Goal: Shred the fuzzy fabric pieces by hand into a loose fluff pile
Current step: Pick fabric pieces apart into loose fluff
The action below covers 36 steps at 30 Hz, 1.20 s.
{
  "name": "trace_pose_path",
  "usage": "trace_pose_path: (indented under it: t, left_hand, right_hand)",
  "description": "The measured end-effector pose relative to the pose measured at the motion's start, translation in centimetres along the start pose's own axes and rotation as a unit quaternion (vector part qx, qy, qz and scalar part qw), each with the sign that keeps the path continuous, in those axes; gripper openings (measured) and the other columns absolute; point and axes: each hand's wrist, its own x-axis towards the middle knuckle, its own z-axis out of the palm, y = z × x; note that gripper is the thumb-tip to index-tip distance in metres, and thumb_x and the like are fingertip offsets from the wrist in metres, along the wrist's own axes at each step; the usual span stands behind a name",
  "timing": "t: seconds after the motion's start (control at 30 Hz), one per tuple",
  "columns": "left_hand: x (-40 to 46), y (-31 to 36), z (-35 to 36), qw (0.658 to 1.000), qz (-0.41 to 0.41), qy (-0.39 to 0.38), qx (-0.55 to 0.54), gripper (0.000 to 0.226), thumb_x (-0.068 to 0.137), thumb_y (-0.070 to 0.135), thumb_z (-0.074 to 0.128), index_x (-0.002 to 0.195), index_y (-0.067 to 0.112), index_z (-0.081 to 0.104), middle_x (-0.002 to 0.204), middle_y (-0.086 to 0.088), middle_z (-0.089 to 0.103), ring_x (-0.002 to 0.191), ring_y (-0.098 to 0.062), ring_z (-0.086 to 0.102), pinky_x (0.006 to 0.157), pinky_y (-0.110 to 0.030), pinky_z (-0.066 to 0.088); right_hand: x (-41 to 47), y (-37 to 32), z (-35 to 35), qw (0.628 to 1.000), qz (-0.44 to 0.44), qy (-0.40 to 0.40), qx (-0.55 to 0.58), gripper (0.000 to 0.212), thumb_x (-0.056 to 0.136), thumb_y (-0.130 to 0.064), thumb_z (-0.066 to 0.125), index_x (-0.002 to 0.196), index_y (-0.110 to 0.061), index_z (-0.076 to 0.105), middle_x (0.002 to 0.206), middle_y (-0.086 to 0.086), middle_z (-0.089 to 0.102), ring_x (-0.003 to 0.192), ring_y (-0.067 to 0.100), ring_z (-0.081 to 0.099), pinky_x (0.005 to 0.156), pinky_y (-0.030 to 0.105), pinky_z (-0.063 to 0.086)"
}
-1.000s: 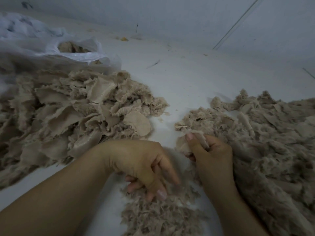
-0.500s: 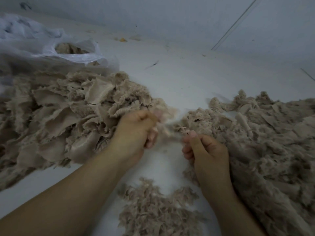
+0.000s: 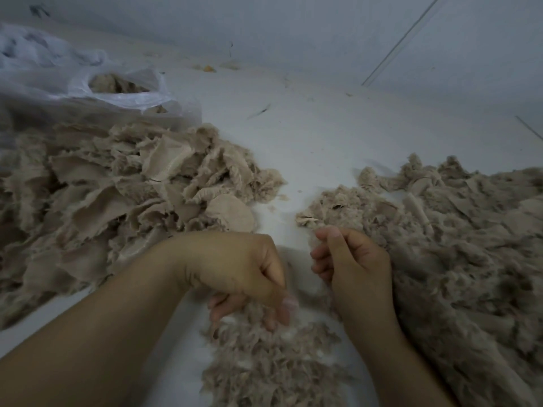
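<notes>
Three heaps show progress: fluff pile (image 3: 264, 365) at bottom centre is small; big fabric heaps (image 3: 117, 207) left and right remain; left hand (image 3: 244, 277) drops fluff, fingers loosely curled; right hand (image 3: 352, 265) pinches a scrap (image 3: 314, 239).

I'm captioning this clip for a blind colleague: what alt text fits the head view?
Two bare hands work over a small pile of loose beige fluff on a white surface; the left hand drops shreds, the right hand pinches a fuzzy scrap. Heaps of beige fabric pieces flank them.
</notes>
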Motion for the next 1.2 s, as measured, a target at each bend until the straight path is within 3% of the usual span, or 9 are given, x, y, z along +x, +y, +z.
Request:
trace_pose_path:
  t: [0.17,0.37,0.43,0.53,0.6,0.93,1.0,1.1,1.2]
  left_hand:
    - [0.9,-0.7,-0.3,0.987,0.075,0.103,-0.096,0.032,0.092,0.028,0.067,0.083,-0.003,0.07,0.038,-0.006,0.05,0.024,-0.012,0.032,0.039,-0.016,0.027]
    - [0.3,-0.4,-0.4,0.994,-0.01,-0.092,-0.051,0.019,0.098,0.012,0.055,0.105,-0.002,0.065,0.078,-0.026,0.07,0.027,-0.01,0.038,0.035,-0.013,0.03]
    - [0.6,-0.7,-0.3,0.999,-0.004,-0.003,-0.034,0.012,0.096,0.012,0.06,0.098,0.004,0.069,0.067,-0.018,0.071,0.03,-0.013,0.038,0.037,-0.016,0.03]
    - [1.8,-0.7,0.5,0.967,0.041,0.252,-0.012,0.006,0.085,0.012,0.074,0.079,0.012,0.072,0.054,0.0,0.063,0.038,-0.012,0.042,0.039,-0.021,0.035]
    - [2.6,-0.7,1.5,0.948,0.058,0.313,-0.023,0.01,0.085,0.011,0.074,0.076,0.009,0.07,0.052,0.008,0.058,0.041,-0.006,0.046,0.043,-0.02,0.04]
    - [0.3,0.1,8.7,0.992,0.014,0.12,-0.038,0.009,0.093,0.011,0.061,0.087,0.012,0.068,0.059,-0.009,0.067,0.042,-0.015,0.058,0.044,-0.02,0.047]
    - [0.2,0.2,8.9,0.98,0.022,0.19,-0.056,0.011,0.094,0.008,0.059,0.087,0.01,0.066,0.056,-0.008,0.066,0.039,-0.015,0.056,0.043,-0.02,0.045]
    - [2.1,-0.4,6.6,0.909,0.018,0.416,-0.027,0.015,0.092,-0.002,0.056,0.084,0.009,0.064,0.055,0.004,0.06,0.037,-0.013,0.052,0.041,-0.022,0.041]
    - [5.0,-0.8,3.6,0.854,-0.005,0.512,0.092,0.02,0.088,0.002,0.059,0.106,0.011,0.061,0.088,-0.005,0.06,0.063,-0.017,0.058,0.059,-0.027,0.043]
  right_hand:
    - [-0.1,-0.1,-0.1,1.0,-0.007,0.0,-0.014,0.022,0.098,-0.01,0.055,0.083,-0.014,0.071,0.062,-0.001,0.065,0.054,0.01,0.058,0.051,0.024,0.05]
    - [0.0,0.0,0.0,1.0,0.008,-0.003,0.002,0.021,0.097,-0.005,0.054,0.085,-0.012,0.07,0.061,-0.001,0.064,0.051,0.008,0.057,0.05,0.019,0.048]
    - [0.1,0.1,-0.1,1.0,0.008,0.0,0.0,0.021,0.096,-0.005,0.055,0.084,-0.014,0.07,0.062,-0.001,0.065,0.051,0.009,0.057,0.05,0.02,0.047]
    - [0.2,0.2,-0.2,1.0,0.002,0.0,-0.015,0.022,0.096,-0.005,0.057,0.083,-0.017,0.07,0.063,0.001,0.066,0.053,0.01,0.059,0.052,0.022,0.048]
    - [0.2,0.2,-0.1,1.0,0.002,-0.003,-0.025,0.022,0.097,-0.007,0.057,0.083,-0.019,0.07,0.064,0.001,0.067,0.055,0.01,0.06,0.054,0.024,0.05]
    - [-0.2,-0.5,0.0,1.0,0.008,-0.005,0.003,0.02,0.101,-0.004,0.05,0.091,-0.011,0.066,0.071,0.005,0.064,0.051,0.004,0.055,0.053,0.018,0.049]
    - [-0.3,-0.5,0.0,1.0,0.006,-0.003,0.006,0.018,0.101,-0.004,0.049,0.094,-0.008,0.066,0.073,0.007,0.063,0.051,0.005,0.054,0.052,0.019,0.049]
    - [-0.5,-0.4,0.1,1.0,0.006,-0.002,0.013,0.021,0.101,-0.002,0.048,0.092,-0.011,0.064,0.072,0.008,0.062,0.051,0.008,0.052,0.051,0.02,0.047]
    - [-0.4,-0.3,0.2,1.0,0.006,-0.007,0.02,0.02,0.101,-0.001,0.047,0.092,-0.01,0.063,0.069,0.007,0.059,0.049,0.007,0.051,0.049,0.019,0.045]
